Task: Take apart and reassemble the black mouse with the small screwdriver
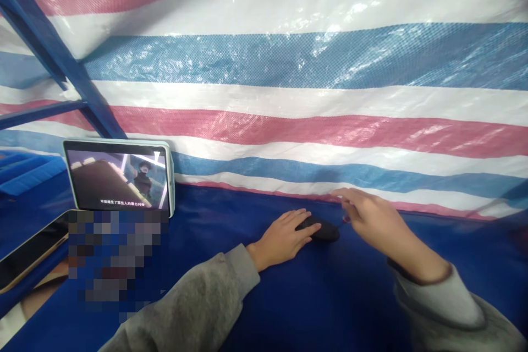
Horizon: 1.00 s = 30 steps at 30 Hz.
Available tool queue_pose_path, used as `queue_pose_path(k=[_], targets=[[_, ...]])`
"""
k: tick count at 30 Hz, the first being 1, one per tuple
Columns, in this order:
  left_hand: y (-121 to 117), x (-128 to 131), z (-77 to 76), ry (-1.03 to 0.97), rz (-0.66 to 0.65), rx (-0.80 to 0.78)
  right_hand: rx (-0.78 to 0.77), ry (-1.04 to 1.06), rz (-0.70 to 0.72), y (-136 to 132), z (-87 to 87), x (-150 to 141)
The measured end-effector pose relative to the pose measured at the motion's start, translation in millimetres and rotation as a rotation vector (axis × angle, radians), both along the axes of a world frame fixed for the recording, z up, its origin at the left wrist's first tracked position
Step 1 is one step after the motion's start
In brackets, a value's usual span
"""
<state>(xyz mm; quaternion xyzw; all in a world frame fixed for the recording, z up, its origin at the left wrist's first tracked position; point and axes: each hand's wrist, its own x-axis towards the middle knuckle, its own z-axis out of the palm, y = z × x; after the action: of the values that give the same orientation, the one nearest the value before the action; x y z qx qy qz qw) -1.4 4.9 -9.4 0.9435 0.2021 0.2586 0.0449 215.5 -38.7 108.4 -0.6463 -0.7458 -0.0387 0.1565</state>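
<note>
My left hand (282, 237) rests on the blue surface, its fingers and thumb round the near end of a black computer mouse (325, 229). To the right of the mouse, my right hand (366, 214) is raised a little, with curled fingers pointing left. Beneath those fingers a small pinkish thing (346, 219) shows by the mouse's far end, and a thin dark line seems to run from it to the mouse. Whatever the right fingertips hold is too small to make out. Both forearms wear grey sleeves.
A tablet (119, 176) in a pale case stands at the left, playing a video. Before it lie a phone (37, 247) and a pixelated patch. Blue ridged pieces (33, 170) sit behind. Striped sheeting (289, 60) and a blue metal frame (61, 60) border the blue tabletop (322, 297).
</note>
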Motion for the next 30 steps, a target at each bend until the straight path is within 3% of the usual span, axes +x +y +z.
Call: queue_pose_path(k=[5, 12, 27, 30], targets=[[-0.3, -0.2, 0.5, 0.010, 0.003, 0.000, -0.030, -0.001, 0.051, -1.2, 0.9, 2.9], [0.2, 0.2, -0.3, 0.008, 0.000, 0.004, -0.017, -0.031, -0.030, -1.3, 3.7, -1.1], [-0.2, -0.2, -0.3, 0.009, 0.002, -0.003, 0.044, -0.018, 0.066, -2.3, 1.8, 1.0], [0.1, -0.3, -0.6, 0.012, 0.001, 0.002, 0.029, -0.038, 0.033, -1.8, 1.3, 1.5]])
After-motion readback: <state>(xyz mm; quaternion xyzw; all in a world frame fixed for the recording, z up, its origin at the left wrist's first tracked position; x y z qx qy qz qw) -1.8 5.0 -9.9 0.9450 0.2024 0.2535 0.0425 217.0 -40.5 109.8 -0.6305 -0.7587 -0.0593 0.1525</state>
